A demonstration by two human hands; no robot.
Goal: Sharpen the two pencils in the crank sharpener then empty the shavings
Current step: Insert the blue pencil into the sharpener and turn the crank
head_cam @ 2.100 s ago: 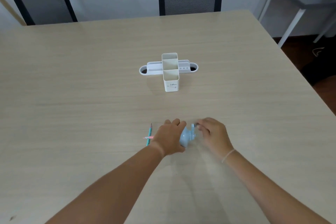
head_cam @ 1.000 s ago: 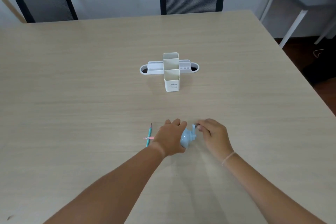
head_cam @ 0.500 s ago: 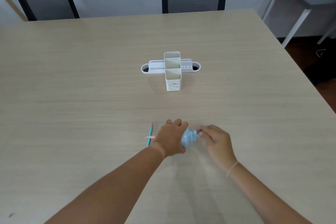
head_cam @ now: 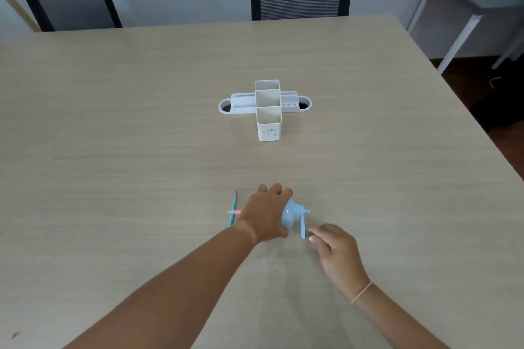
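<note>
Cranking judged underway: light plastic crank sharpener (head_cam: 292, 214) on counter (head_cam: 141, 136), body clamped by left hand (head_cam: 266, 214); crank knob (head_cam: 306, 234) pinched by right hand (head_cam: 336, 249). Teal pencil (head_cam: 233, 208) lies beside. Sharpener likely slides; firm hold-down advised.

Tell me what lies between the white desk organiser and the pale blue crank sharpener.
Nothing: in the head view only bare wooden table separates the white desk organiser from the pale blue crank sharpener.

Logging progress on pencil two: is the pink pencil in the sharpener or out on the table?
Cannot tell for certain. The pink pencil points toward the sharpener, but the left hand hides its far end.
</note>
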